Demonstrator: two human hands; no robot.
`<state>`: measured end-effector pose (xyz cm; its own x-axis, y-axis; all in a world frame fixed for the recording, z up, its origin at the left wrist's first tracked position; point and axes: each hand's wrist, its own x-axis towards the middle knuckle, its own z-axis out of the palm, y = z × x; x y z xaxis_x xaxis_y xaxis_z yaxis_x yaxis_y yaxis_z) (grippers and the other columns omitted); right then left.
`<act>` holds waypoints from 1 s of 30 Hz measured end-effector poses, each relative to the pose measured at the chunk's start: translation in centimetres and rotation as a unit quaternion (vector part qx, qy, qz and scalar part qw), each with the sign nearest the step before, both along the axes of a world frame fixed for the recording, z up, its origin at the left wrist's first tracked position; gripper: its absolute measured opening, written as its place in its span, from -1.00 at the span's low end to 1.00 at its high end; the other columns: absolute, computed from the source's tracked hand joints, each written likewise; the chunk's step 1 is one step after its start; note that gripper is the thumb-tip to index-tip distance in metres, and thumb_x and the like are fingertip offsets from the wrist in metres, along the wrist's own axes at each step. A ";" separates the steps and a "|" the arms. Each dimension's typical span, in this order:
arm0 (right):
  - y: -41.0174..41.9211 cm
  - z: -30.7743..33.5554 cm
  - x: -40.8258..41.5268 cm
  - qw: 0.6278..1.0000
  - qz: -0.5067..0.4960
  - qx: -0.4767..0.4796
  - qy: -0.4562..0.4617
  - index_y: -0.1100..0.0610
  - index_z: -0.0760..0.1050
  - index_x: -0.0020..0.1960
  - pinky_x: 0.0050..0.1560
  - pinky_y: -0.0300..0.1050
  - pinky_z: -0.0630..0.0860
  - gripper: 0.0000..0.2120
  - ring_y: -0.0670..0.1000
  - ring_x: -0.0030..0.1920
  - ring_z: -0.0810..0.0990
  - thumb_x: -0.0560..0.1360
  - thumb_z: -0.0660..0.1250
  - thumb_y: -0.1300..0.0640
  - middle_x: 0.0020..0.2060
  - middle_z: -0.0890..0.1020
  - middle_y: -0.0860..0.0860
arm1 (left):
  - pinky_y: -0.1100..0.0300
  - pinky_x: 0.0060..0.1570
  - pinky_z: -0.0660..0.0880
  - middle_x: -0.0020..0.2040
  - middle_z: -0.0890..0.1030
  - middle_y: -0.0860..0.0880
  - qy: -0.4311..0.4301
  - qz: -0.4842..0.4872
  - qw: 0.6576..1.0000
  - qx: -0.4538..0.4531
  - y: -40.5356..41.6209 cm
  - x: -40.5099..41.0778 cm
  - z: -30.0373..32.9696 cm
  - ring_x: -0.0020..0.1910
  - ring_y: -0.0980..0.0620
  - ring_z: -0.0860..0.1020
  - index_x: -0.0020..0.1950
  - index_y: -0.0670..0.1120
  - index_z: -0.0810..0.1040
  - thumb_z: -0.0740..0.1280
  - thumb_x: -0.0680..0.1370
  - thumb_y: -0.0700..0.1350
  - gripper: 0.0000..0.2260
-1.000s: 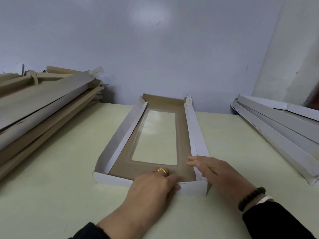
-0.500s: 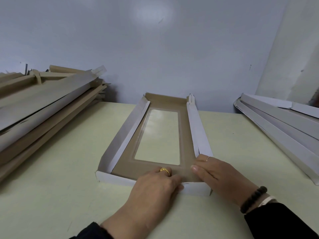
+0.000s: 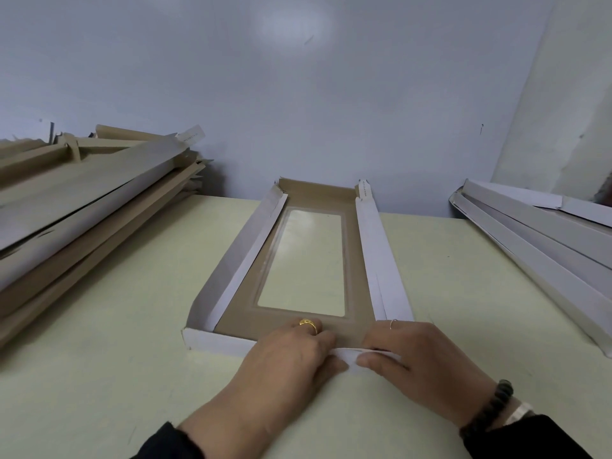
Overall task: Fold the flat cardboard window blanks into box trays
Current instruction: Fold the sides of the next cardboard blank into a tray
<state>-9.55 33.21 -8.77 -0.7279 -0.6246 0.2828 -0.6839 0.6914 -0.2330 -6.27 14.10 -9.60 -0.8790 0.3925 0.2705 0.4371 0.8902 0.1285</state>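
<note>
Both hands are working the near end of the tray (image 3: 298,256), which is lying on the pale table (image 3: 109,326) with its long axis running straight away from the person toward the wall. The left hand (image 3: 291,362) is draped over the near end wall (image 3: 218,339), fingers curled down inside onto the brown floor, just this side of the clear window (image 3: 306,260). The right hand (image 3: 420,356) is sitting at the tray's near right corner, thumb and fingers pinching the white end flap (image 3: 367,352) there. That corner is lying directly under the right fingers, so the right hand looks better placed to tuck it. The tray's left side wall (image 3: 231,260) is leaning outward, looking unfinished.
</note>
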 end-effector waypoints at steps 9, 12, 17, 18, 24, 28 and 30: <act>3.0 0.1 -1.7 0.998 -0.065 0.017 -0.008 0.18 0.38 -0.26 -0.14 -0.08 0.32 -0.73 0.08 -0.23 0.43 0.56 0.22 0.07 -0.33 0.45 0.03 | 0.34 -0.12 0.20 -0.16 0.42 0.16 0.014 -0.031 0.999 -0.027 -6.7 -1.6 0.5 -0.04 0.17 0.38 -0.11 0.06 0.45 -0.24 0.40 0.37 -0.41; 3.5 0.2 -2.1 0.997 -0.074 0.004 -0.018 0.21 0.36 -0.31 -0.17 -0.05 0.31 -0.70 0.12 -0.27 0.41 0.54 0.25 0.09 -0.39 0.40 0.03 | 0.30 -0.12 0.29 -0.20 0.47 0.10 0.017 -0.015 1.000 -0.015 -8.4 -2.0 0.3 -0.14 0.16 0.38 -0.17 -0.03 0.51 -0.35 0.35 0.43 -0.23; 3.6 0.1 -2.0 0.997 -0.067 -0.010 0.020 0.22 0.35 -0.38 -0.29 -0.10 0.21 -0.64 0.08 -0.38 0.31 0.44 0.17 -0.04 -0.47 0.31 -0.03 | 0.31 -0.18 0.22 -0.25 0.41 0.12 0.020 -0.016 1.000 -0.012 -8.5 -1.9 0.1 -0.25 0.23 0.30 -0.26 0.02 0.40 -0.47 0.32 0.45 -0.23; 3.6 0.0 -2.0 0.998 -0.065 -0.011 0.025 0.22 0.36 -0.38 -0.29 -0.11 0.21 -0.64 0.08 -0.38 0.31 0.43 0.16 -0.04 -0.48 0.31 -0.03 | 0.34 -0.15 0.23 -0.25 0.37 0.14 0.011 -0.015 1.000 -0.009 -8.6 -1.9 0.1 -0.25 0.28 0.29 -0.25 0.06 0.36 -0.49 0.28 0.46 -0.24; 3.7 -0.2 -2.2 0.998 -0.056 -0.020 0.024 0.16 0.30 -0.37 -0.27 -0.17 0.15 -0.66 0.05 -0.37 0.27 0.43 0.14 -0.07 -0.49 0.24 -0.09 | 0.39 -0.16 0.24 -0.25 0.27 0.22 0.009 -0.016 0.999 0.026 -8.6 -1.9 0.3 -0.31 0.28 0.28 -0.30 0.17 0.18 -0.44 0.26 0.51 -0.42; 3.7 -0.3 -2.1 0.998 -0.057 -0.027 0.021 0.07 0.28 -0.36 -0.26 -0.24 0.12 -0.71 0.01 -0.38 0.27 0.44 0.15 -0.06 -0.51 0.23 -0.14 | 0.37 -0.18 0.25 -0.20 0.28 0.22 0.020 0.019 1.000 0.006 -8.8 -2.0 0.1 -0.28 0.23 0.30 -0.19 0.11 0.34 -0.46 0.18 0.54 -0.23; 3.9 -0.5 -2.3 0.997 -0.064 -0.025 0.020 0.12 0.31 -0.38 -0.26 -0.23 0.13 -0.65 0.03 -0.37 0.30 0.50 0.21 -0.04 -0.50 0.28 -0.12 | 0.39 -0.19 0.25 -0.17 0.31 0.21 0.022 0.036 0.999 -0.002 -8.7 -2.1 0.1 -0.27 0.23 0.31 -0.07 0.06 0.44 -0.45 0.16 0.55 -0.11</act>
